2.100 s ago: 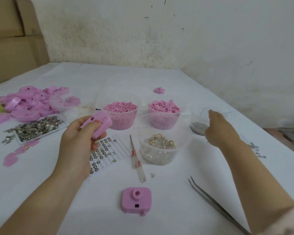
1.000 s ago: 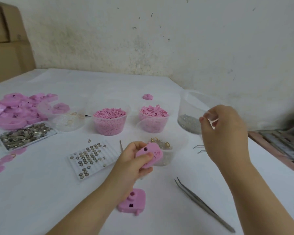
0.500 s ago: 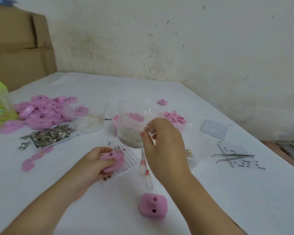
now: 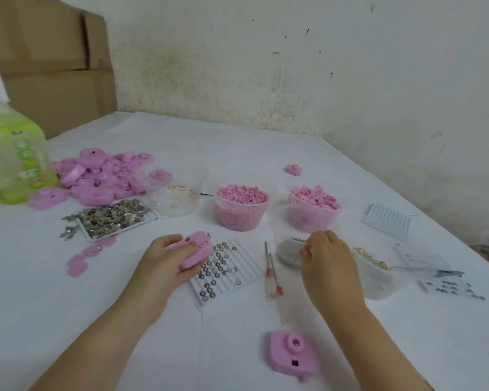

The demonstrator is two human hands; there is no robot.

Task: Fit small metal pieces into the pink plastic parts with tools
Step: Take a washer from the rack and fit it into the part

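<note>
Pink plastic fills the left hand (image 4: 164,266): its fingers and thumb curl round a rounded pink part (image 4: 196,249), held just above a white grid tray (image 4: 232,280) dotted with small metal discs. The right hand (image 4: 329,269) pinches the rim of a clear cup (image 4: 287,221) with grey metal bits in its bottom; whether the cup rests on the white tabletop (image 4: 68,306) I cannot tell. Two red-collared screwdrivers (image 4: 273,275) lie between tray and cup. Nearer the person, a square pink part (image 4: 292,354) lies flat. Further back stand two tubs of pink pieces (image 4: 242,210), a tray of metal pieces (image 4: 113,217) and a heap of pink parts (image 4: 105,176).
</note>
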